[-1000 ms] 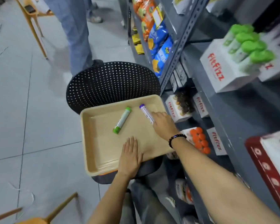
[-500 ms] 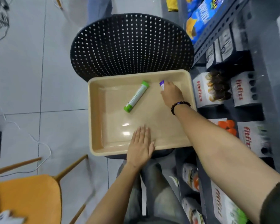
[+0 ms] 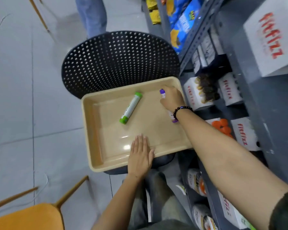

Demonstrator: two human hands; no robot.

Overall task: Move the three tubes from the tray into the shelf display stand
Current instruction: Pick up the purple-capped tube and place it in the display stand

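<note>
A beige tray (image 3: pixel 96 130) rests on a black perforated chair (image 3: pixel 120 58). A green-capped tube (image 3: pixel 130 107) lies loose in the tray's far middle. My right hand (image 3: pixel 172 98) is closed around a purple-capped tube (image 3: pixel 162 92) at the tray's far right; its purple cap shows past my fingers and its other end under my wrist. My left hand (image 3: pixel 140 155) lies flat, fingers together, on the tray's near rim. White display stand boxes (image 3: pixel 192 95) sit on the grey shelf (image 3: pixel 256 100) to the right.
A person in jeans (image 3: pixel 91 14) stands behind the chair. An orange chair (image 3: pixel 27 216) is at the lower left. Snack bags (image 3: pixel 181 22) fill the far shelf. Orange-capped tubes (image 3: pixel 222 127) stand in a shelf box. A large white box (image 3: pixel 273 35) sits on the upper shelf.
My right hand has closed over the purple-capped tube, which now shows at both ends of my grip. The camera view has shifted; my left hand stays on the tray rim.
</note>
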